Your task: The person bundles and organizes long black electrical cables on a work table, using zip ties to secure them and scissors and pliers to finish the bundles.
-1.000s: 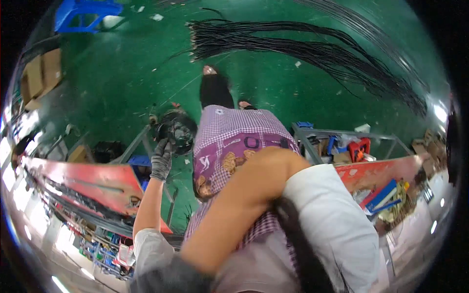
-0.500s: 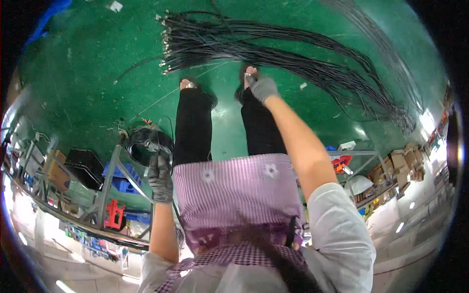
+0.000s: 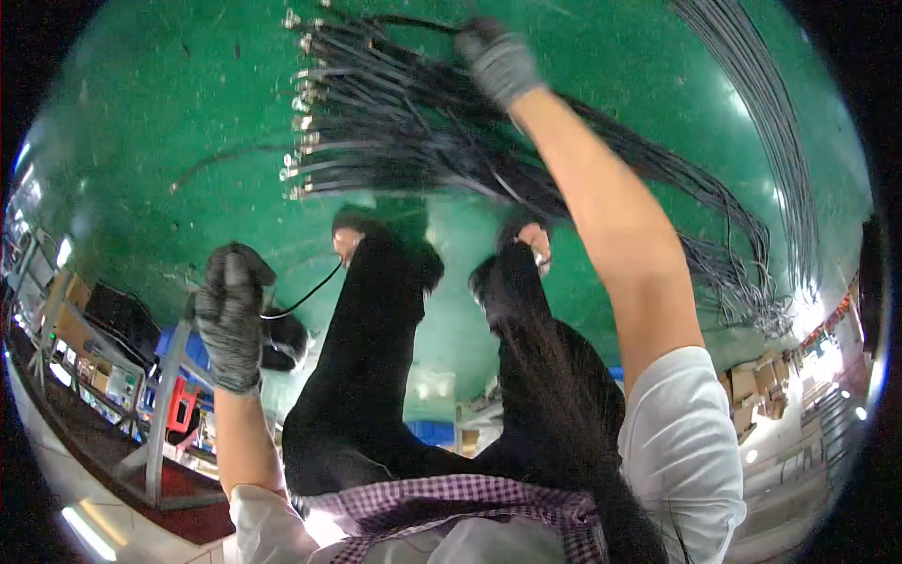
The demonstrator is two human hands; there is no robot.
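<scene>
A long bundle of black cables with metal terminals at its left ends lies across the green floor. My right hand, in a grey glove, reaches over the far side of the bundle. Motion smears its fingers, and a dark cable strand runs up to them. At the left, my left hand, gloved too, has its fingers curled closed around black cable. A thin black cable arcs from beside that hand toward my left leg. The dark coil beside the hand is partly hidden.
Another bundle of dark cables curves along the far right floor. A single cable lies left of the terminals. A metal rack with a red holder stands at my left. Cardboard boxes are at the right. My feet are close to the main bundle.
My body has bent lower, so the bundle looks nearer. My right hand has moved from near my right foot to the bundle's far side. My left hand has moved left and away from me.
</scene>
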